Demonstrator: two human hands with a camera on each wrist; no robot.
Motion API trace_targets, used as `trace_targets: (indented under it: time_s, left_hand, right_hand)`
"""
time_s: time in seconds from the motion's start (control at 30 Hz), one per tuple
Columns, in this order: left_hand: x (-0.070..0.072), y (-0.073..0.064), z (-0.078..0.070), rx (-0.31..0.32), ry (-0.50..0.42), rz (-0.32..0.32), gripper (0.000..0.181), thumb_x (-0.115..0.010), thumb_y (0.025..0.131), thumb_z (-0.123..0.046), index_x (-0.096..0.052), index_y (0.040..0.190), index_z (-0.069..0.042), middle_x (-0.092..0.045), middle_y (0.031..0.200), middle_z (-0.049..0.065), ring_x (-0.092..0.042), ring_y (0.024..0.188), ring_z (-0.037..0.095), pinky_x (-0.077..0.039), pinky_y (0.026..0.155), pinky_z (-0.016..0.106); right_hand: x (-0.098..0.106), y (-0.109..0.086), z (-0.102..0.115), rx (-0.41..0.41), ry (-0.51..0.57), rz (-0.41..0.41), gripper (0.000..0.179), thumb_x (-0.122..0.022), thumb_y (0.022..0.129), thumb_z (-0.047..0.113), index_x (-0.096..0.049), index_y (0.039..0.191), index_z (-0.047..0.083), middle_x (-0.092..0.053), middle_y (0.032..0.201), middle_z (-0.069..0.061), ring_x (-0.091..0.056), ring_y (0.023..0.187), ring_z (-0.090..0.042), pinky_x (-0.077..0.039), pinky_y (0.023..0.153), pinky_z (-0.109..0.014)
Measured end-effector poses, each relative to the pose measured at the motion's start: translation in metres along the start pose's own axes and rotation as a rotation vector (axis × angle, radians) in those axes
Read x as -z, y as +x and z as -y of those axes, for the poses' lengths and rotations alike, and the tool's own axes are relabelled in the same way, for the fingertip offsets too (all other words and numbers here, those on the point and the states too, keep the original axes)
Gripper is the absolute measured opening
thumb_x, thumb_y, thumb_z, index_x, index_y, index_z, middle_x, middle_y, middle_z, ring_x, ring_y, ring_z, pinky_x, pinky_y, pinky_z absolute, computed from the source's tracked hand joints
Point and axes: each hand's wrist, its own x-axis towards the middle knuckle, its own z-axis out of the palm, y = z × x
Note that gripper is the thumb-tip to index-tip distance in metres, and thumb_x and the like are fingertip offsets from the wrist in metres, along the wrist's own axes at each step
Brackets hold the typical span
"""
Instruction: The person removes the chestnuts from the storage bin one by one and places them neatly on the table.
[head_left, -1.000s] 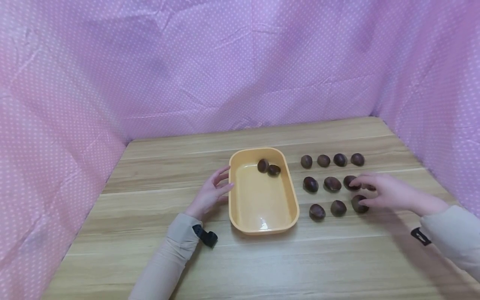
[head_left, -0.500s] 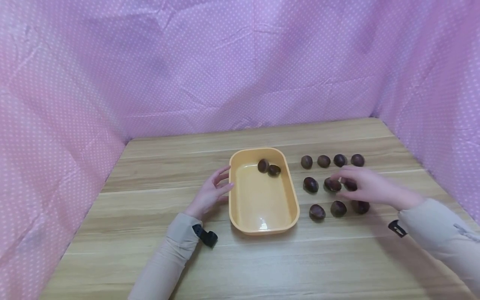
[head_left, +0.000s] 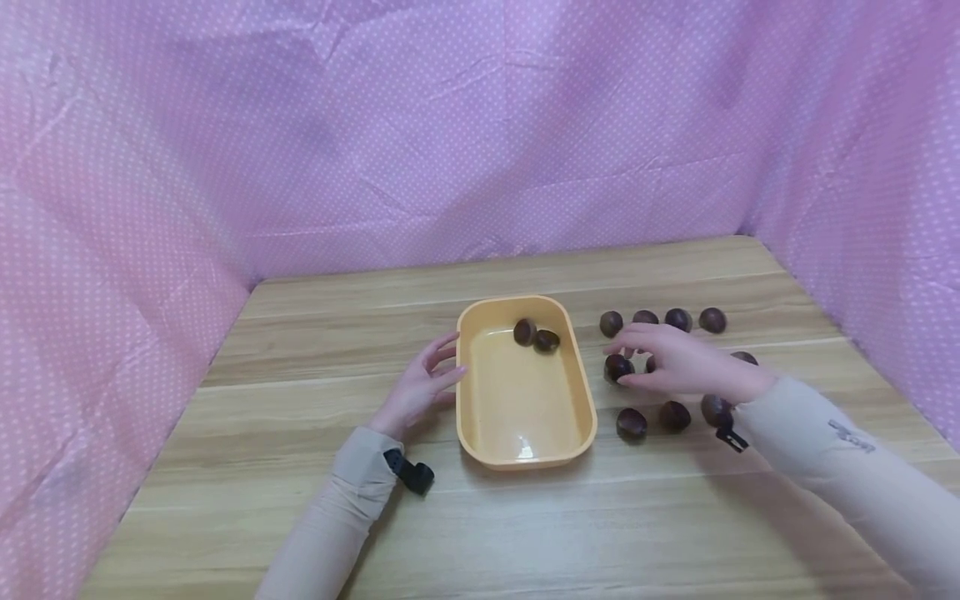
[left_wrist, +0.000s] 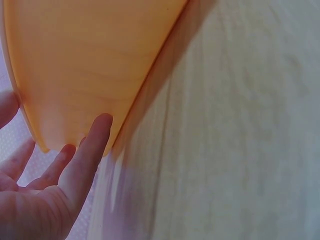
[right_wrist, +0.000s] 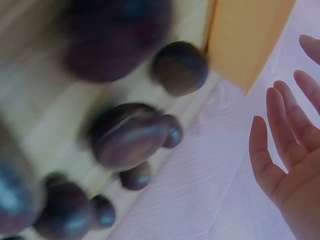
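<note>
A yellow-orange plastic tray [head_left: 525, 463] stands mid-table, with one chestnut [head_left: 524, 332] beside another chestnut [head_left: 547, 341] at its far end. My left hand [head_left: 420, 387] is at the tray's left side, fingers spread along the outer wall [left_wrist: 85, 65] and thumb at the rim. To the right of the tray, several chestnuts lie in three rows. Over the middle row reaches my right hand [head_left: 678, 362], fingertips by the leftmost chestnut [head_left: 617, 367] and partly covering others. The right wrist view shows the right fingers [right_wrist: 280, 125] loosely extended, holding nothing.
Far-row chestnuts [head_left: 712, 320] and near-row chestnuts [head_left: 632, 425] flank the right hand. Pink dotted cloth [head_left: 480, 150] hangs behind and beside the wooden table [head_left: 525, 533]. A black wrist strap [head_left: 411, 472] is on the left sleeve.
My right hand has moved left along the middle row, from its right end to the chestnut nearest the tray. The left hand, tray and chestnuts stay where they were.
</note>
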Motion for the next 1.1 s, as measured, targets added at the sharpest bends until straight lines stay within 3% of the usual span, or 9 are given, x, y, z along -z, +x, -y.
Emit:
trace_targets:
  time_s: [0.13, 0.4, 0.63, 0.8, 1.1]
  left_hand:
    - [0.001, 0.0, 0.0, -0.002, 0.003, 0.0, 0.064, -0.058, 0.091, -0.002, -0.032, 0.147, -0.019, -0.036, 0.147, 0.014, -0.047, 0.126, 0.034, -0.055, 0.086, 0.039]
    - [0.0, 0.0, -0.002, -0.007, 0.004, 0.0, 0.064, -0.058, 0.091, -0.002, -0.032, 0.147, -0.019, -0.036, 0.147, 0.014, -0.047, 0.126, 0.034, -0.056, 0.085, 0.039]
    - [0.0, -0.002, -0.001, -0.002, -0.011, -0.003, 0.063, -0.057, 0.091, 0.0, -0.032, 0.147, -0.018, -0.036, 0.147, 0.015, -0.047, 0.126, 0.035, -0.056, 0.085, 0.039]
    - [0.0, -0.003, -0.001, -0.006, -0.019, 0.005, 0.064, -0.056, 0.092, 0.001, -0.031, 0.147, -0.017, -0.035, 0.147, 0.016, -0.047, 0.126, 0.036, -0.056, 0.086, 0.039]
    - [-0.001, -0.002, 0.0, -0.004, -0.024, 0.004, 0.064, -0.057, 0.092, 0.0, -0.032, 0.147, -0.018, -0.036, 0.147, 0.015, -0.046, 0.127, 0.035, -0.055, 0.087, 0.04]
  right_hand:
    - [0.001, 0.021, 0.007, -0.013, 0.022, 0.042, 0.034, -0.074, 0.078, 0.007, -0.065, 0.11, 0.005, -0.065, 0.104, -0.006, -0.062, 0.091, -0.018, -0.055, 0.074, -0.035]
    - [0.007, 0.075, 0.016, 0.065, 0.071, 0.101, 0.034, -0.075, 0.076, 0.009, -0.065, 0.107, 0.004, -0.066, 0.103, -0.009, -0.063, 0.09, -0.025, -0.055, 0.079, -0.04]
    - [0.011, 0.114, 0.025, 0.058, 0.04, 0.285, 0.036, -0.075, 0.075, 0.007, -0.064, 0.109, 0.005, -0.063, 0.103, -0.01, -0.061, 0.093, -0.027, -0.053, 0.082, -0.039]
    - [0.01, 0.132, 0.025, 0.05, -0.004, 0.402, 0.036, -0.074, 0.074, 0.005, -0.065, 0.108, 0.004, -0.063, 0.101, -0.015, -0.059, 0.093, -0.03, -0.052, 0.082, -0.04]
    - [0.0, 0.147, 0.018, 0.044, -0.118, 0.525, 0.034, -0.074, 0.07, 0.002, -0.064, 0.102, 0.0, -0.062, 0.101, -0.017, -0.057, 0.093, -0.03, -0.05, 0.084, -0.041]
